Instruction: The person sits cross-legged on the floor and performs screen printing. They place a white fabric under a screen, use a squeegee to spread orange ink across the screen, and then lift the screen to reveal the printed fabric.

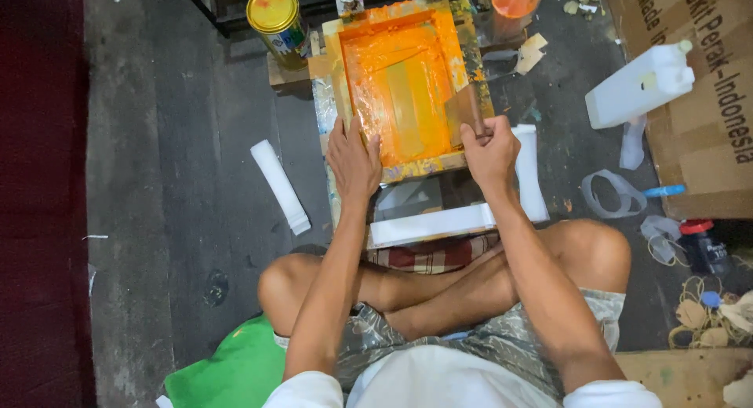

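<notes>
A person sits cross-legged on the floor at a wooden printing frame (pixel 408 83) covered in orange ink.

The left hand (pixel 353 161) lies flat with fingers spread on the frame's near edge, pressing it down and gripping nothing. The right hand (pixel 490 151) is closed around the handle of a squeegee (pixel 464 110), whose blade stands in the ink at the frame's right side. A yellow-lidded can (pixel 276 14) stands beyond the frame to the left, a white jug (pixel 639 85) lies to the right, and a white roll (pixel 279 186) lies left of the frame.
</notes>
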